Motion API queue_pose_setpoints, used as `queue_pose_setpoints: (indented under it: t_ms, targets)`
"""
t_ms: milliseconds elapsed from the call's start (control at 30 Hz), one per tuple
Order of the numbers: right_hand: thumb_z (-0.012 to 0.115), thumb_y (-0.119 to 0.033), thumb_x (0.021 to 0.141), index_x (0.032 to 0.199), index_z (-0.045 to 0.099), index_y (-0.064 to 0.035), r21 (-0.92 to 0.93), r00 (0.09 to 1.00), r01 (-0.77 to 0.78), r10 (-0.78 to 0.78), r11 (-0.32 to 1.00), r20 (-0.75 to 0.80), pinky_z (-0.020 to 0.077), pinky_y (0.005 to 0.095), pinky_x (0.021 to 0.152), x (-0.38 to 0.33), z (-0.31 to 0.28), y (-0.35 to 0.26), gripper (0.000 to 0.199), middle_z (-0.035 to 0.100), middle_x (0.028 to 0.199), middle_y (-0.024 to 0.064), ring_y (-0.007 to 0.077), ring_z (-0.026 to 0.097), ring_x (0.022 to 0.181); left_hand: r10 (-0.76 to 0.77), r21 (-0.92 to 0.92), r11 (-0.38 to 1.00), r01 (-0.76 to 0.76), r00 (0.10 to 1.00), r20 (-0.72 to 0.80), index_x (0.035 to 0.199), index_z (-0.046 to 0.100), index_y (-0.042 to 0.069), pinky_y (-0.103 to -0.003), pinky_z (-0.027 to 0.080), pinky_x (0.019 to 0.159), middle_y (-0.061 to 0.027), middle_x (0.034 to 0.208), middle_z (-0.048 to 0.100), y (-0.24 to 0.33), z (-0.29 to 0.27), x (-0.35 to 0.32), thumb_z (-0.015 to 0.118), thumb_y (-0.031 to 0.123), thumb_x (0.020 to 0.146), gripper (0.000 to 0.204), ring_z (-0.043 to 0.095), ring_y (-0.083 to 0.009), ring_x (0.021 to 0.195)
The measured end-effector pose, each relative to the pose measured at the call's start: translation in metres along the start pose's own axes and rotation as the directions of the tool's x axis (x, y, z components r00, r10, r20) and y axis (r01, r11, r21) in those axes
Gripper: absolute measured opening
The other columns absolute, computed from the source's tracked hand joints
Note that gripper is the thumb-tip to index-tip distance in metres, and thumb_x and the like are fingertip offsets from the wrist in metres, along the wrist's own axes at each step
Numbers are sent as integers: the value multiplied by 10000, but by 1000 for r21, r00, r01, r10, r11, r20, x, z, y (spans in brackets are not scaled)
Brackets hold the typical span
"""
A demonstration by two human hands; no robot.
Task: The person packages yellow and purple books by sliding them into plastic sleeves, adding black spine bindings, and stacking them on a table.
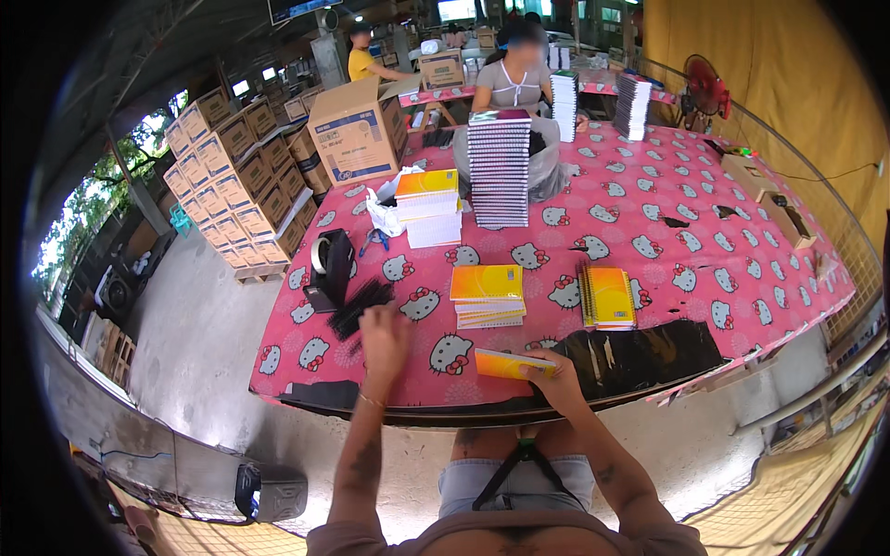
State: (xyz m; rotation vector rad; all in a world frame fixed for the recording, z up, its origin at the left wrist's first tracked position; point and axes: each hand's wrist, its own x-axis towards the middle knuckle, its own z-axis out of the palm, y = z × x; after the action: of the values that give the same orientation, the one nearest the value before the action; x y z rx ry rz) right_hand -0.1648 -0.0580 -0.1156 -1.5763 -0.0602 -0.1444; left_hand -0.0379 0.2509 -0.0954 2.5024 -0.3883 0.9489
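Near the table's front edge, my right hand is closed on a small notebook with a yellow-orange cover, held tilted by its right end. My left hand reaches to a loose pile of black binding coils; its fingers are blurred against them, and a grip cannot be made out. Beyond the held notebook lies a short stack of unbound yellow notebooks. To its right, several yellow notebooks with black coils are piled. A black tape dispenser stands left of the coils.
Farther back are a taller yellow notebook stack, a tall stack of coil-bound books and blue-handled pliers. A large open carton stands at the back left. A person sits across the pink table; another stands beyond.
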Motion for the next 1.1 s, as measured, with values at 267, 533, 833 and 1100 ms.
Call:
queue_pose_setpoints:
  t_ms: [267, 533, 833, 1100]
  targets:
    - [689, -46, 884, 1108, 662, 13, -69, 993, 118, -119, 991, -2, 493, 227, 779, 4, 2, 3, 233, 674, 972, 45, 75, 593, 877, 193, 268, 942, -200, 980, 50, 1079, 590, 18, -421, 491, 762, -160, 1045, 575, -59, 4, -2, 603, 117, 918, 189, 571, -345, 933]
    - [705, -45, 873, 1118, 658, 5, -22, 998, 39, -37, 999, 54, 481, 216, 783, 1, 9, 6, 255, 677, 956, 25, 70, 590, 871, 53, 65, 997, -53, 999, -6, 1206, 569, 3, -416, 478, 725, -166, 925, 548, 15, -33, -3, 594, 41, 887, 322, 571, -335, 855]
    - [697, -50, 883, 1128, 675, -3, -55, 999, 9, -6, 998, 54, 488, 219, 733, 1, 12, -1, 250, 686, 937, 28, 61, 579, 828, -237, -763, 323, 560, 828, 508, 1501, 347, 5, -254, 439, 932, -92, 1174, 594, 106, 6, -88, 542, 72, 985, 555, 529, -126, 1099]
    - [691, -60, 897, 1159, 674, -11, -47, 993, 70, -66, 996, 94, 479, 215, 719, 2, 5, 14, 267, 685, 934, 24, 55, 561, 831, -346, -756, 414, 507, 856, 385, 1247, 559, -25, -253, 505, 741, -73, 932, 663, 90, -30, -45, 538, 88, 999, 274, 612, -106, 803]
